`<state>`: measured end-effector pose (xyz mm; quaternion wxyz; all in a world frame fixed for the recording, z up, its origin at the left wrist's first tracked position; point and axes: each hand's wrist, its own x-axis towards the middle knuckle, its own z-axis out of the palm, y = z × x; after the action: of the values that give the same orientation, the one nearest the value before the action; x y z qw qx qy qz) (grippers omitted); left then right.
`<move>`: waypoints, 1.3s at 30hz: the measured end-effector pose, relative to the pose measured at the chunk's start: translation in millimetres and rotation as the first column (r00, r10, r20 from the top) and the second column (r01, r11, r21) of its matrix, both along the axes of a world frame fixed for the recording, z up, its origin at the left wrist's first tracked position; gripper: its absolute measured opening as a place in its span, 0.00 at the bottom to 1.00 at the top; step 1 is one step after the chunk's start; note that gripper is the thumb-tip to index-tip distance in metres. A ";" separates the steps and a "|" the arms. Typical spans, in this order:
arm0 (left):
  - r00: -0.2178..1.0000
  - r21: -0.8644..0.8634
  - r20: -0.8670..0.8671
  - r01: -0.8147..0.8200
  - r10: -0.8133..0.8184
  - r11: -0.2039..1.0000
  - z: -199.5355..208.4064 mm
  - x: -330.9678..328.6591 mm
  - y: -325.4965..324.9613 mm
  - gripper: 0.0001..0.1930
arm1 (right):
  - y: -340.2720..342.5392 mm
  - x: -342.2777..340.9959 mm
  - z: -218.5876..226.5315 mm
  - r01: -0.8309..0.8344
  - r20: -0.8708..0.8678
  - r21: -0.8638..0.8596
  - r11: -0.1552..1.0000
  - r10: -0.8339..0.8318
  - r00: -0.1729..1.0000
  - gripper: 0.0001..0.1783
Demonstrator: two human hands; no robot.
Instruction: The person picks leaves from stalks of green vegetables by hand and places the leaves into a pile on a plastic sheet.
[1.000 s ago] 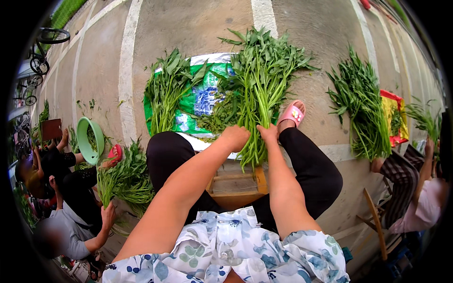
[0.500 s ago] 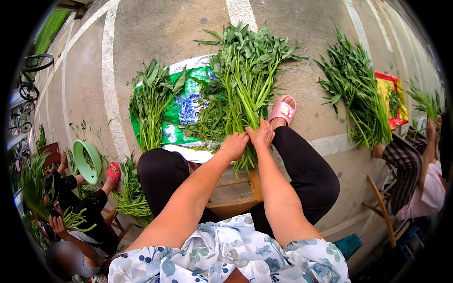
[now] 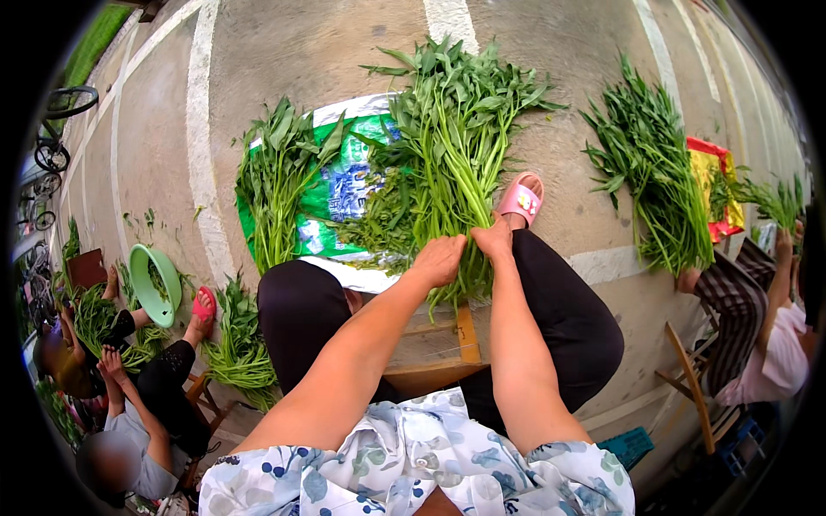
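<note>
the person's left hand (image 3: 441, 260) is to the left of the right foot (image 3: 515, 221) and nearer the torso, knuckles up, fingers curled in. the right hand (image 3: 493, 237) sits just on the torso side of the right foot, fingers bent, tips hidden. the bare left forearm (image 3: 366, 331) slants rightward toward the right foot; the bare right forearm (image 3: 520, 335) runs almost straight toward it, both arms nearly extended.

Green basin (image 3: 141, 279) left; teal crate (image 3: 630, 446) lower right.
</note>
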<state>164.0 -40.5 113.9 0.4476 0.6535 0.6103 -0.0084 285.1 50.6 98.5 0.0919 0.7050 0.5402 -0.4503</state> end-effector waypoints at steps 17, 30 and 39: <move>0.998 0.323 -0.054 -0.019 0.039 0.946 15.7 -0.1 17.4 0.20 | 12.4 2.9 35.6 0.106 -0.257 -0.090 0.990 -0.126 0.958 0.22; 0.979 0.154 -0.179 0.122 -0.093 0.980 -19.6 -13.0 16.0 0.29 | 74.6 -4.5 176.3 0.093 -0.282 0.235 0.968 -0.023 0.959 0.15; 0.975 0.074 -0.179 0.144 -0.129 0.987 -16.7 -10.4 18.6 0.33 | 109.1 6.0 313.7 0.391 -0.749 0.346 0.853 0.001 0.662 0.11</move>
<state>153.6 -21.9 97.2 0.3621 0.7096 0.6004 -0.0698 291.0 159.7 412.2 -0.3575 0.5231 0.5435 -0.5506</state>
